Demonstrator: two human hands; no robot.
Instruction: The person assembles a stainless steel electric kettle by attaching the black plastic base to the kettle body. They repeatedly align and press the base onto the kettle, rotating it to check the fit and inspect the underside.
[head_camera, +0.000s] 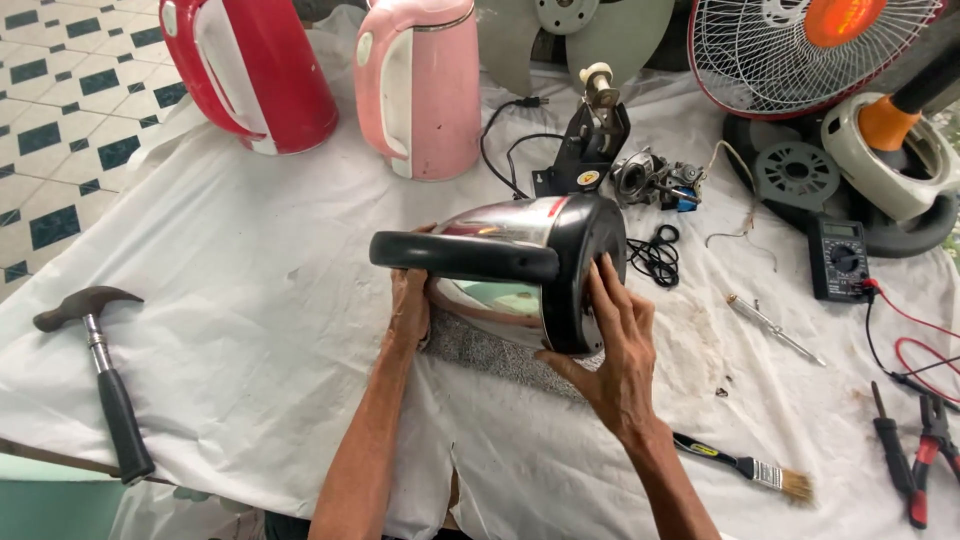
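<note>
A stainless steel electric kettle (505, 262) with a black handle and black base lies on its side in the middle of the table, base turned to the right. My left hand (408, 305) grips its body under the handle. My right hand (613, 345) is spread over the black base (590, 255), fingers pressed on its rim. A grey cloth pad (490, 352) lies under the kettle.
A white sheet (250, 290) covers the table. A hammer (105, 375) lies at left, a red kettle (255, 70) and pink kettle (425, 85) at the back. A multimeter (838, 258), screwdriver (775, 328), pliers (925, 455), paintbrush (745, 465) and fan parts (800, 50) lie at right.
</note>
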